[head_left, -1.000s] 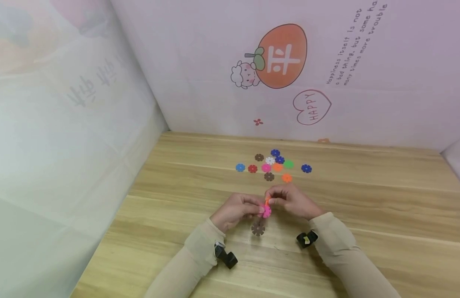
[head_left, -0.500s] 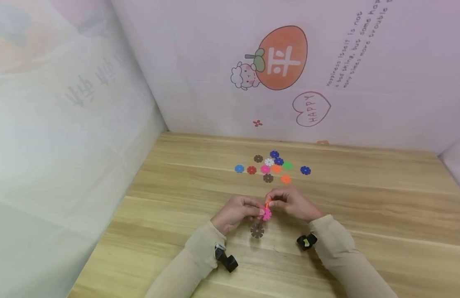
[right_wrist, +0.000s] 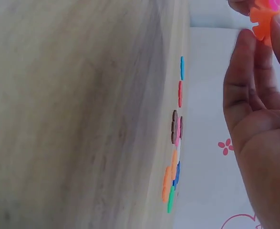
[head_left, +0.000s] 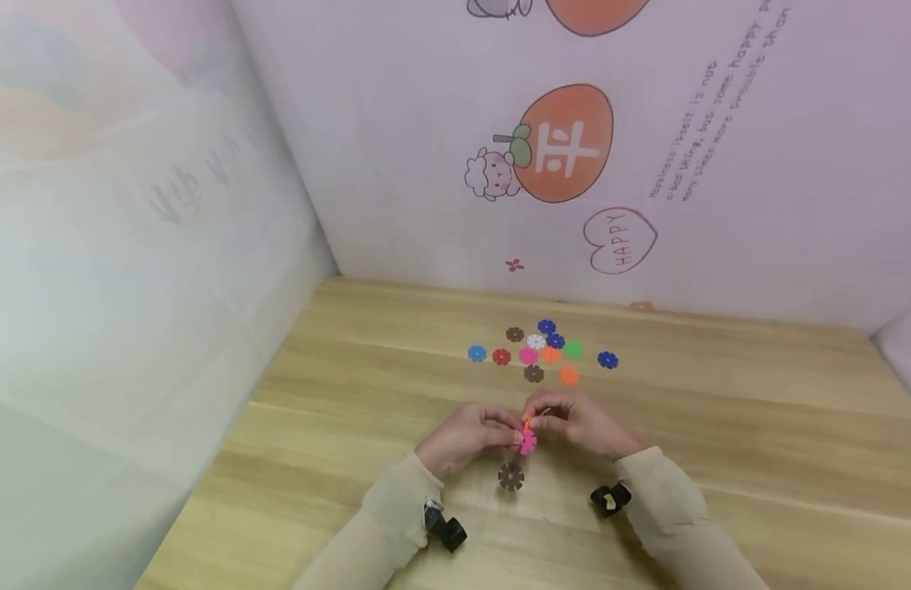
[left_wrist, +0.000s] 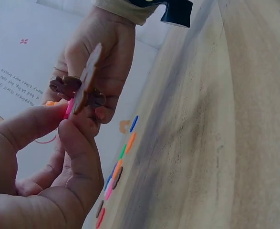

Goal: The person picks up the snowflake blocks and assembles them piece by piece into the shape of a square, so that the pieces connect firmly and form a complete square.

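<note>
My left hand [head_left: 466, 438] pinches a pink notched plastic disc [head_left: 528, 443] between thumb and fingers. An orange notched disc [right_wrist: 261, 23] is pinched in my right hand [head_left: 586, 423], up against the pink one. Brown discs [left_wrist: 88, 78] hang together with the pink disc in the left wrist view, one crossing another at an angle. From the head view, a brown disc [head_left: 510, 477] shows just below the hands. Fingers cover much of the pink and orange discs, so how deep their slots meet cannot be told.
Several loose discs lie flat on the wooden table [head_left: 337, 360] beyond the hands, among them a light blue [head_left: 477, 353], a red [head_left: 501, 357], a green [head_left: 573, 350] and a dark blue disc [head_left: 607, 360]. Printed white cloth walls [head_left: 426, 164] stand behind and at the left.
The head view has tilted up, so the table and hands sit lower in it. Both hands keep hold of the pink and orange discs, with little visible shift between them.
</note>
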Demonstrator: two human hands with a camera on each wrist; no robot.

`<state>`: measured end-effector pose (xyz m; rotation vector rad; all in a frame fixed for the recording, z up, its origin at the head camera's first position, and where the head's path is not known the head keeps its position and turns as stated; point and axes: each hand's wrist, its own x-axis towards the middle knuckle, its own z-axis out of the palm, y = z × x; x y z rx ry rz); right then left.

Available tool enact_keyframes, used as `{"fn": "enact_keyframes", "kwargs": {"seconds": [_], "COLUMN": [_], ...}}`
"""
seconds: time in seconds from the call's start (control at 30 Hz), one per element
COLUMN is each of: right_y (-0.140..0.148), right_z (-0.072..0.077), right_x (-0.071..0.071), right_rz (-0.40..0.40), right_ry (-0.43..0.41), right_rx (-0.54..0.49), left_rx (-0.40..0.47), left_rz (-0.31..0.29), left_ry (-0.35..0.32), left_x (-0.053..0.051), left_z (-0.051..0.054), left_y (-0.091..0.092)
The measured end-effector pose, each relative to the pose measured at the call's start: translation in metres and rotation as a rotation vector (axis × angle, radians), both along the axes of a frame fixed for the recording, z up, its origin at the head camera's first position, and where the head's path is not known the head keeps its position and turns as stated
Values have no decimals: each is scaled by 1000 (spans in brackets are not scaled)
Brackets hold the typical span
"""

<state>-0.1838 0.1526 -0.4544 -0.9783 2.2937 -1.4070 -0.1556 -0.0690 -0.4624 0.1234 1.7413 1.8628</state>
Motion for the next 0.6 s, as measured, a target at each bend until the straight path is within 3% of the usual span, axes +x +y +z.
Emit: {"fn": "enact_keyframes", "kwargs": {"seconds": [0.1,0.37,0.5,0.6], "right_y": [1,0,2,6], "right_z": [-1,-6,-2,3], "right_x": [-2,8,7,1], "right_rz": [0,-1,-68,-178], "right_ry": [34,88,61,14], "right_rx": [-24,-67,-35,26], "left_rx": [-14,-52,-44,-44], "left_rz": [-11,-15,3,30], "left_ry": [21,34,39,62], "left_x": [-3,3,-1,-7], "left_z": [2,0,2,5], "left_y": [1,4,6,6]}}
